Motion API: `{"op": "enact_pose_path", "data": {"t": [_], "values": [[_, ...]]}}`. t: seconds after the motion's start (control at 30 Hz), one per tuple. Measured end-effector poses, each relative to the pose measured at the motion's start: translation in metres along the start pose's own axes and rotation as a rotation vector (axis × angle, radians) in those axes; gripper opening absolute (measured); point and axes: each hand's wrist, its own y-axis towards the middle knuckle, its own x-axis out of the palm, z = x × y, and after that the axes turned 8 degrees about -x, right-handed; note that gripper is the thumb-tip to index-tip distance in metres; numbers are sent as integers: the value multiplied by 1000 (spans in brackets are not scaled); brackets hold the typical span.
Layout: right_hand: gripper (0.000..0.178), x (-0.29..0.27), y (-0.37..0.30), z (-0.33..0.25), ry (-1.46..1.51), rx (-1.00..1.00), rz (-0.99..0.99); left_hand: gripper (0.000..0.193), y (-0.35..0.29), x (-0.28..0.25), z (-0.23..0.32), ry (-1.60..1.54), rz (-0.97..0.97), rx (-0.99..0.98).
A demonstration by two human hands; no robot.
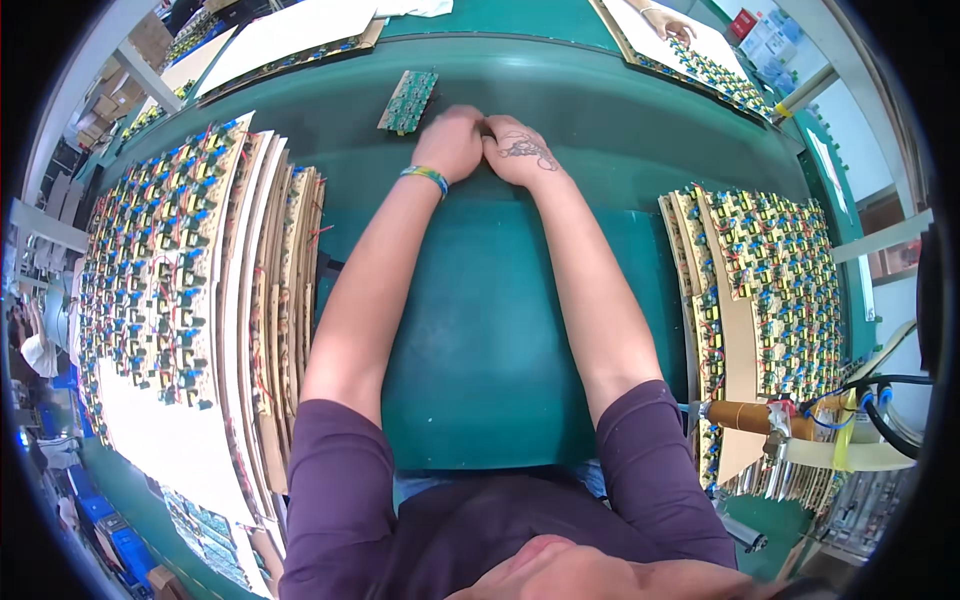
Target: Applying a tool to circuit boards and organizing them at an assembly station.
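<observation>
Over the dark green conveyor belt (600,130), my left hand (453,142) and my right hand (516,150) meet, thumb sides touching or nearly so. Both are closed, with the fingers curled away from view. Whatever they may hold is hidden behind the knuckles. The left hand is slightly blurred and has a coloured band (428,177) at its wrist. Just to its left on the belt lies a small green circuit board panel (411,101), tilted at an angle and crowded with small parts.
Tall stacks of circuit board panels with card sheets between them stand at left (160,265) and right (775,280). A green work surface (485,340) lies under my forearms. Another person's hand (672,24) is over a far right panel. Cables (885,400) hang at the right.
</observation>
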Motion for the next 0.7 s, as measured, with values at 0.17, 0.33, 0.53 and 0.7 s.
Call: {"op": "enact_pose_path", "data": {"t": [0.17, 0.33, 0.53, 0.7], "values": [[41, 6, -39, -25, 98, -28, 68, 43, 15, -22, -23, 530, 351, -142], [43, -33, -75, -50, -9, 91, 37, 45, 3, -35, -37, 315, 150, -392], [51, -34, -104, -45, -139, 166, 142, 45, -63, -58, 43, 234, 183, -282], [51, -17, -141, -60, -61, 73, 130, 41, -146, -66, 71, 231, 222, -180]]}}
